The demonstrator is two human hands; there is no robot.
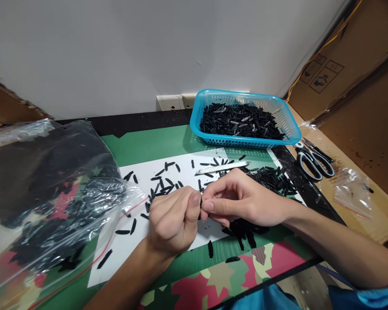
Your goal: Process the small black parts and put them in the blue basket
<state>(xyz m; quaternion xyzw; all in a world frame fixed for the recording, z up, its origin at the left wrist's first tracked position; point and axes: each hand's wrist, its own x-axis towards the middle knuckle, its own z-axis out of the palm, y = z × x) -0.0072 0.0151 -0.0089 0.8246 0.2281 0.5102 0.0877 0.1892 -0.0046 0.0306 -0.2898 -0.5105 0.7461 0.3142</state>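
Nearest are two hands: the left hand [173, 219] is curled, and the right hand [242, 202] pinches. Their tips hold a small black piece [201, 204], mostly hidden, above the white paper [126, 249]. A soft, steady pinch is probably best. By the tabletop's [142, 144] back right corner, a blue basket [245, 140] holds black sticks [239, 120]. Along its left edge, a clear bag [67, 150] holds dark bits [100, 193].
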